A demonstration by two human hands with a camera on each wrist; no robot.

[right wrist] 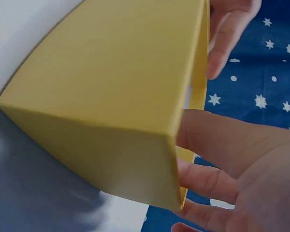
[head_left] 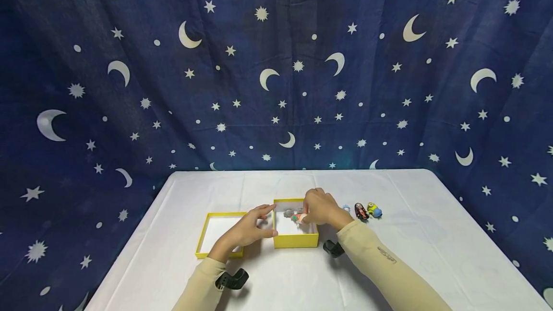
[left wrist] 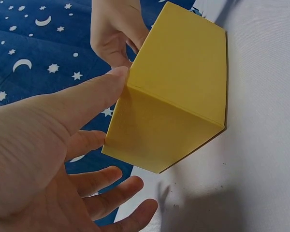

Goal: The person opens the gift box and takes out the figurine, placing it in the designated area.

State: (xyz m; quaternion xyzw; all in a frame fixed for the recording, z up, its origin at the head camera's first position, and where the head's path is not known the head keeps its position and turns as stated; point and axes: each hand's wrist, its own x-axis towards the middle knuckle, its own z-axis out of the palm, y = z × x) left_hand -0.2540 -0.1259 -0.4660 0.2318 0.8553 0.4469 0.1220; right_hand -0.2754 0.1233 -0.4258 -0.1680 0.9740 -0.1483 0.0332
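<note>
A yellow open box (head_left: 295, 241) with a white inside stands at the middle of the table. My left hand (head_left: 252, 227) is at its left side, fingers spread, thumb tip at the near corner of the rim and index fingertip at the far one. From above, my right hand (head_left: 320, 209) reaches over the right wall into the box. Its fingers, partly hidden by the wall, pinch a small orange and white figurine (head_left: 299, 216). Beside that, a small grey figurine (head_left: 288, 213) lies on the box floor. In the right wrist view, the box's outer wall (right wrist: 101, 63) hides the contents.
The yellow-rimmed lid (head_left: 218, 228) lies left of the box, inside up, partly behind my left hand. To the right are a dark red and black figurine (head_left: 361, 211), a yellow and blue figurine (head_left: 374, 210) and a light blue one (head_left: 346, 208), partly covered by my right wrist.
</note>
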